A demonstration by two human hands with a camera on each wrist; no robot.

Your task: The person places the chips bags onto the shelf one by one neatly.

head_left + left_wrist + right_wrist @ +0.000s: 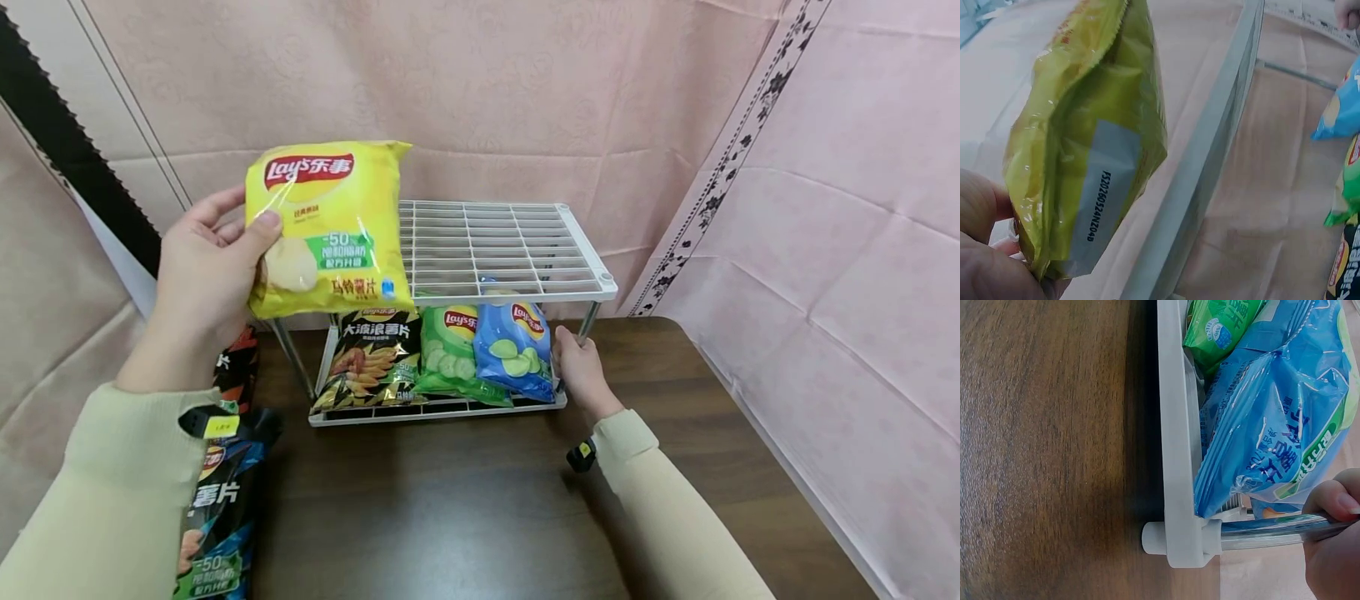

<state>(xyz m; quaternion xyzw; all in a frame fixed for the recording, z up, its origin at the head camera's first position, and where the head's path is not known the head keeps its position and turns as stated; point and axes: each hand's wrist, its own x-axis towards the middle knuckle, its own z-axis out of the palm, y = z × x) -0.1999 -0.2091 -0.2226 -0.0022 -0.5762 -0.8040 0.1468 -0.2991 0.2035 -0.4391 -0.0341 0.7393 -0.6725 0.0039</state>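
A yellow bag of Lay's potato chips (330,225) is pinched at its left edge by my left hand (213,267), thumb in front. It is held up before the left part of the white rack's top shelf (487,250). My right hand (581,367) grips the rack's front right metal post (1272,532). On the lower shelf stand a black chip bag (378,358), a green chip bag (453,354) and a blue chip bag (516,350), side by side. The left wrist view shows the yellow bag's side seam and printed back.
More dark chip bags, one blue and black (217,517) and one red and black (238,362), lie on the brown wooden table (450,500) at the left, partly hidden by my left arm. Pink cloth (510,100) hangs behind the rack and at the right.
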